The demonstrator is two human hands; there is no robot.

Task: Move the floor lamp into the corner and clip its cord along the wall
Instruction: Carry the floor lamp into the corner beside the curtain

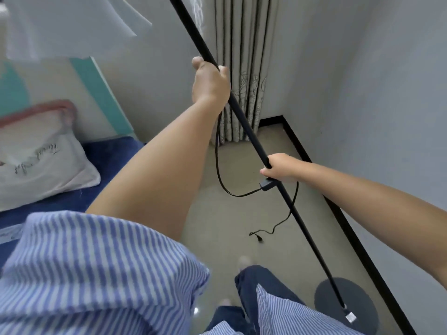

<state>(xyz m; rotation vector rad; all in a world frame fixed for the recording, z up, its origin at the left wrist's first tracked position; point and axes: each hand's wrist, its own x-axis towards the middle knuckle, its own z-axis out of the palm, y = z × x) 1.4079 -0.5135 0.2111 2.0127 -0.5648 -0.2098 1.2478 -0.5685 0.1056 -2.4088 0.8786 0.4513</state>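
Note:
The floor lamp's thin black pole (244, 119) runs diagonally from the top centre down to its round dark base (331, 298) on the floor at lower right. My left hand (210, 81) is shut around the pole high up. My right hand (280, 166) grips it lower down, just above a small black switch box (266, 184). The black cord (222, 180) hangs in a loop from the pole to the switch box, then trails on the floor and ends in a plug (258, 239). The white lamp shade (72, 22) is at the top left.
A bed with a blue sheet (108, 153) and a white pillow (41, 165) lies to the left. A striped curtain (242, 68) hangs in the corner ahead. A white wall with a black baseboard (338, 213) runs along the right. Beige floor lies between them.

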